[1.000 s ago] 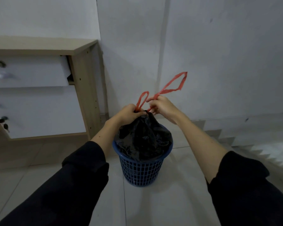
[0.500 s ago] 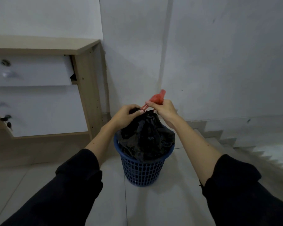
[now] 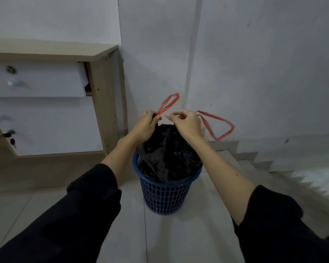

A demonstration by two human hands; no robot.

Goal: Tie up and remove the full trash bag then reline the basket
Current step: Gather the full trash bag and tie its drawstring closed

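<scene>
The blue basket [image 3: 168,194] stands on the tiled floor [image 3: 122,234] at frame centre, with the black trash bag [image 3: 169,152] seated inside it and bulging above the rim. The left hand [image 3: 145,126] pinches the gathered bag neck together with the left red drawstring loop [image 3: 168,103], which rises toward 1 o'clock. The right hand [image 3: 186,123], fingers curled, holds the right red drawstring loop [image 3: 217,126], which trails toward 4 o'clock. A wooden cabinet [image 3: 101,103] stands at 10 o'clock from the basket.
</scene>
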